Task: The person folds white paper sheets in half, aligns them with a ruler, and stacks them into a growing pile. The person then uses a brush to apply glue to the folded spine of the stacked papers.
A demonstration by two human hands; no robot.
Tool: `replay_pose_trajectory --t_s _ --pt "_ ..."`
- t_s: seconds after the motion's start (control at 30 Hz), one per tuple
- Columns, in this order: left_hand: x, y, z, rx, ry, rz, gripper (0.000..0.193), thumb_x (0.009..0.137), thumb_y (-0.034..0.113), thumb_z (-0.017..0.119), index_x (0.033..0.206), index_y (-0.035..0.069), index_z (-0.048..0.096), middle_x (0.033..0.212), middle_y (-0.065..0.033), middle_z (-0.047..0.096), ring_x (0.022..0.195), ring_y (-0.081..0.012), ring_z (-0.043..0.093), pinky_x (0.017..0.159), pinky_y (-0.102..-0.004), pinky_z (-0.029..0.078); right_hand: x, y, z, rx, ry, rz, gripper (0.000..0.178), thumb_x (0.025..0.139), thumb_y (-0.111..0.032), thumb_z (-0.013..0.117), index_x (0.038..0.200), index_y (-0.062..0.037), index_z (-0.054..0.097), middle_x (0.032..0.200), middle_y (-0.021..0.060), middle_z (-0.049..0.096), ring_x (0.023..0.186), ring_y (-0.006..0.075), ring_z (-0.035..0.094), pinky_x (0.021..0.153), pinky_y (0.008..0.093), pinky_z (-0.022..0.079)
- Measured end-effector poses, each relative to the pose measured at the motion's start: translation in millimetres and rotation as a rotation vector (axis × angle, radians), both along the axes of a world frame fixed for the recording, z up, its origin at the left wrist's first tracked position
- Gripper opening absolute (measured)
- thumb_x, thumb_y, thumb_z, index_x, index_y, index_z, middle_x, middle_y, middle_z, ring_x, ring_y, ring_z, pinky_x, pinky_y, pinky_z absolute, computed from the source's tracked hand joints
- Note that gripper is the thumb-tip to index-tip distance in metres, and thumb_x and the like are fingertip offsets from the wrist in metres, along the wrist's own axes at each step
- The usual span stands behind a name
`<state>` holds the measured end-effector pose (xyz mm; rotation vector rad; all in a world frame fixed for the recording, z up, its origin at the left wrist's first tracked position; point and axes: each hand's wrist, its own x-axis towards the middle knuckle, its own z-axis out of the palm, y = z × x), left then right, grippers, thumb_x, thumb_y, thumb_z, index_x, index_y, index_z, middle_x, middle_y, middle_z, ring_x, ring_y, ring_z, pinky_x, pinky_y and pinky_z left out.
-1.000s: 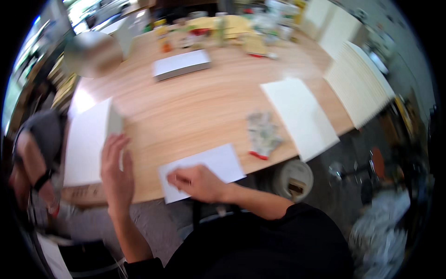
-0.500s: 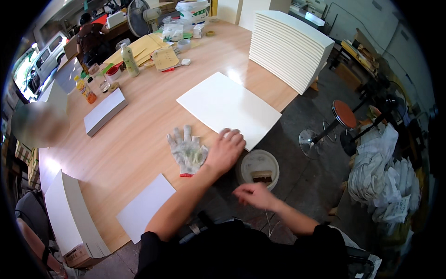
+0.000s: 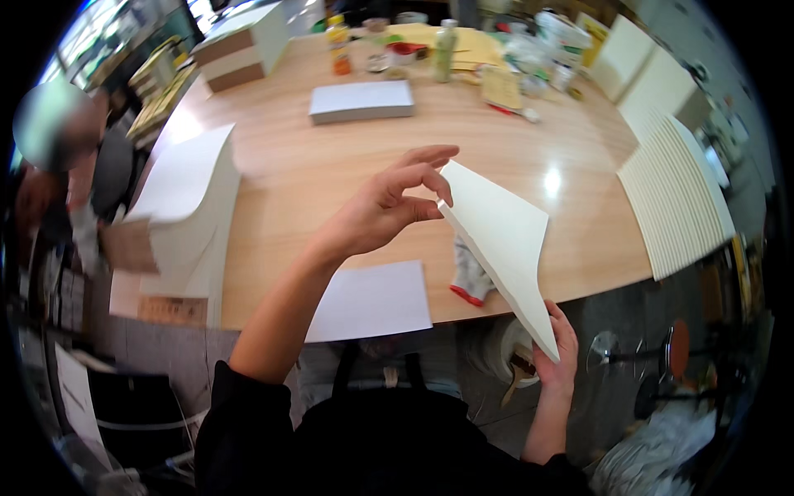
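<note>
A thin white paper pad (image 3: pixel 504 219) is raised over the table's near edge, tilted and bent. My left hand (image 3: pixel 393 198) pinches its upper left corner between thumb and fingers. At the lower right corner, my right hand (image 3: pixel 558 347) is closed around the pad's edge. Partly covered by the pad, a grey knit glove (image 3: pixel 471 277) with a red cuff lies on the table. A white sheet (image 3: pixel 372 302) rests at the near edge, below my left forearm. Beside my right hand, under the table edge, a white bucket (image 3: pixel 495 351) holds a brush (image 3: pixel 519 369).
A ridged stack of white pads (image 3: pixel 674 198) stands at the right. On the left is a tall paper stack (image 3: pixel 186 178), with another person (image 3: pixel 83 165) beyond it. A small paper block (image 3: pixel 361 101), bottles (image 3: pixel 445 51) and yellow papers (image 3: pixel 471 50) sit farther back. A stool (image 3: pixel 676 347) stands at right.
The pad has left the table and is now held up in both hands. My left hand went from resting on it to gripping a corner. The view has turned left.
</note>
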<state>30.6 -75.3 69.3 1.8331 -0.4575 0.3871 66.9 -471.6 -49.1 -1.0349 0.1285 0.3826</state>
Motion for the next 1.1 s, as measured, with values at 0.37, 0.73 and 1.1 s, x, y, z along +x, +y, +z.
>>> replay_pose_trajectory --t_s 0.37,0.73,1.1 --pt "1.3 29.7 19.4 -0.007 -0.126 0.0 0.015 0.095 0.007 0.074 0.109 0.011 0.069 0.162 -0.0202 0.044 0.147 -0.0389 0.047 0.115 -0.0448 0.045 -13.7 45.7 -4.7 0.371 0.396 0.304 0.033 0.112 -0.024 0.052 0.135 -0.0013 0.057 0.112 0.0138 0.071 0.089 0.0185 0.072 0.069 0.0285 0.061" --pt "-155.1 140.3 -92.3 -0.818 0.602 0.44 0.036 0.105 0.031 0.068 0.117 -0.003 0.072 0.103 -0.0061 0.074 0.089 -0.0118 0.07 0.082 -0.0288 0.059 30.6 205.0 7.4 -0.034 -0.193 0.688 0.04 0.106 -0.005 0.058 0.144 0.0012 0.05 0.129 0.012 0.069 0.109 0.0185 0.072 0.095 0.0337 0.059" --pt "-172.6 121.7 -102.3 -0.199 0.935 0.699 0.024 0.1 0.022 0.075 0.098 -0.002 0.077 0.074 0.0002 0.062 0.056 -0.0065 0.045 0.048 -0.0235 0.033 41.0 204.7 -12.6 -0.576 -0.337 0.697 0.043 0.104 -0.012 0.068 0.141 0.0084 0.057 0.092 0.0045 0.075 0.081 0.0073 0.067 0.073 0.022 0.053"
